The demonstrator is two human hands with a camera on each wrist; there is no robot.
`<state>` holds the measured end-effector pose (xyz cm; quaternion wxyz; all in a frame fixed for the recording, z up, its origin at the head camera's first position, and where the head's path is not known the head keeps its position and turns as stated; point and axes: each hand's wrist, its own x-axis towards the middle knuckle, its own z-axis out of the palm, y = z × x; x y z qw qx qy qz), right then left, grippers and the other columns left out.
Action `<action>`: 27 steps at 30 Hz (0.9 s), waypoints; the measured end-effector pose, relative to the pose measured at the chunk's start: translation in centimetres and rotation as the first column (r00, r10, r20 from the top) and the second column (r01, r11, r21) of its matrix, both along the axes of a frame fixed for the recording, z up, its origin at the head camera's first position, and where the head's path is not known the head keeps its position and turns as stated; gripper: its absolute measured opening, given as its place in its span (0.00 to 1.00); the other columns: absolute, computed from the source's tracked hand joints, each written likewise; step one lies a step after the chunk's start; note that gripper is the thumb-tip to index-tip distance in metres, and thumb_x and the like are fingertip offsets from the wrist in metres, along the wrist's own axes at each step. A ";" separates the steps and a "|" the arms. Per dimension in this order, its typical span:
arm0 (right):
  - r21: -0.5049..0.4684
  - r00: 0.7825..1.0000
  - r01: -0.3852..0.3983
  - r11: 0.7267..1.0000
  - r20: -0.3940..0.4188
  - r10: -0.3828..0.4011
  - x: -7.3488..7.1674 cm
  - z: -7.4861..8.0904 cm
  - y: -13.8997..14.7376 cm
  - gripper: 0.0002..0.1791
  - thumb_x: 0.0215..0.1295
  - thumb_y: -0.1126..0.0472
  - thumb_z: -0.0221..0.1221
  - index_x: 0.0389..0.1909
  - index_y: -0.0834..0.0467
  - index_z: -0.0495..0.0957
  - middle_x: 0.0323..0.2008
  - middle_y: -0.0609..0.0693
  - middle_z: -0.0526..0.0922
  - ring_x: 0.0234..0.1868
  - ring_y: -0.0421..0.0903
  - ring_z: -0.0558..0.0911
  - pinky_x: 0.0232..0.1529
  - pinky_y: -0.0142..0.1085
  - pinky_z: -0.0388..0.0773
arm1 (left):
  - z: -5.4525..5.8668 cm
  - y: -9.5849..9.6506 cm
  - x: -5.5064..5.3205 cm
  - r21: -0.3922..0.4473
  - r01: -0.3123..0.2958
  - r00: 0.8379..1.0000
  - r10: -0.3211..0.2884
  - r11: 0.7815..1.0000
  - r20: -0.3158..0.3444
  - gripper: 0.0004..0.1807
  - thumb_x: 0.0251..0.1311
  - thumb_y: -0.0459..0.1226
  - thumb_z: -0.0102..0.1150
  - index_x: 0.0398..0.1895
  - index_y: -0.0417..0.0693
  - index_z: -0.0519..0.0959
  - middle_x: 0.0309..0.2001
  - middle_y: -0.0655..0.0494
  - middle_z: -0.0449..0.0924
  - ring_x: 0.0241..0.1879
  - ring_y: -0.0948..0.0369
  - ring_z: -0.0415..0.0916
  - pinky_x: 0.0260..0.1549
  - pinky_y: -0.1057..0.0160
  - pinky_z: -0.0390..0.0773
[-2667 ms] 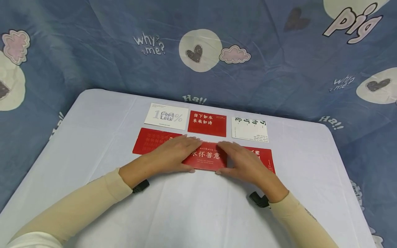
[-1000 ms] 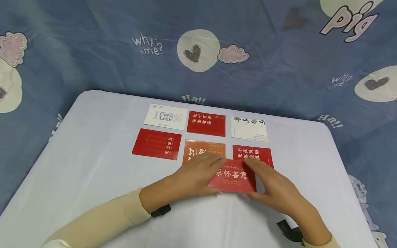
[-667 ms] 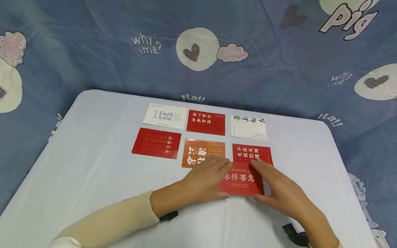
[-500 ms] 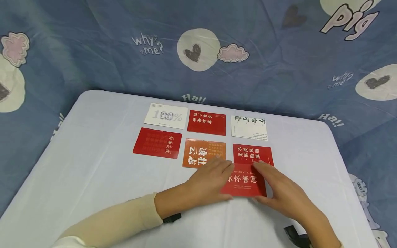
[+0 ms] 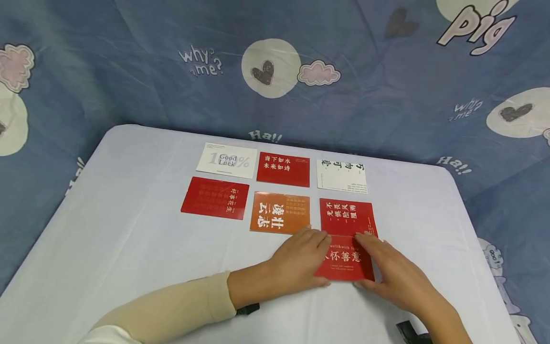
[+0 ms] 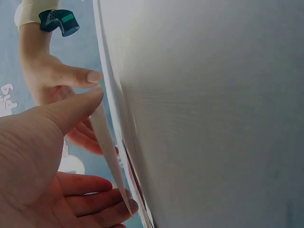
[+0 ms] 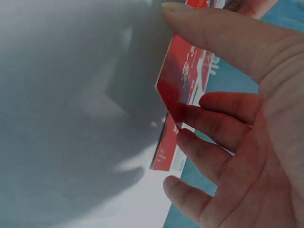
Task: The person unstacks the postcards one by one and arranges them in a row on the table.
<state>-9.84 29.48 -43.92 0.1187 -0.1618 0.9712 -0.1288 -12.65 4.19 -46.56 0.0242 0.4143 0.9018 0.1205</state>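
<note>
A red card (image 5: 343, 266) with white lettering is held by both hands at the front right of the laid-out cards. My left hand (image 5: 297, 263) pinches its left end between thumb and fingers. At the other end, my right hand (image 5: 397, 273) grips it the same way, thumb on the near edge and fingertips on the far edge. The right wrist view shows the held card (image 7: 175, 78) raised off the cloth, casting a shadow. Just behind it lies another red card (image 5: 345, 212), its near edge partly covered by the held one. An orange card (image 5: 281, 210) lies to the left.
A red card (image 5: 212, 198) lies left of the orange one. Behind stand in a row a white "Good Luck" card (image 5: 225, 167), a red card (image 5: 283, 174) and a white card (image 5: 342, 180). All rest on a white-covered table (image 5: 129, 205) before a blue patterned curtain (image 5: 150, 71).
Both hands have carried the red card rightward and nearer, from over the orange card to in front of the right-hand red card. The orange card has come into full view.
</note>
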 end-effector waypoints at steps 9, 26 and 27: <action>0.024 0.999 0.026 0.999 0.021 -0.027 0.7 -0.6 0.7 0.59 0.39 0.47 0.85 0.76 0.56 0.70 0.70 0.56 0.76 0.68 0.61 0.76 0.54 0.57 0.84 | -0.2 1.2 0.5 -0.033 0.056 0.998 -0.057 0.998 -0.036 0.49 0.56 0.61 0.74 0.71 0.37 0.73 0.66 0.48 0.78 0.65 0.55 0.74 0.73 0.52 0.66; 0.030 0.998 0.033 0.999 0.049 -0.035 0.8 -0.8 1.6 0.59 0.42 0.48 0.84 0.76 0.57 0.68 0.71 0.57 0.75 0.69 0.61 0.75 0.56 0.57 0.82 | -0.3 2.0 0.5 -0.061 0.089 0.994 -0.093 0.994 -0.062 0.49 0.56 0.61 0.74 0.72 0.38 0.73 0.66 0.49 0.78 0.64 0.57 0.75 0.72 0.51 0.67; 0.031 0.998 0.036 0.999 0.052 -0.037 0.8 -0.8 1.6 0.58 0.42 0.49 0.84 0.76 0.57 0.68 0.71 0.57 0.75 0.69 0.61 0.75 0.56 0.57 0.82 | -0.3 2.1 0.5 -0.065 0.090 0.993 -0.095 0.994 -0.065 0.49 0.56 0.61 0.74 0.72 0.38 0.73 0.67 0.49 0.78 0.65 0.57 0.75 0.72 0.51 0.67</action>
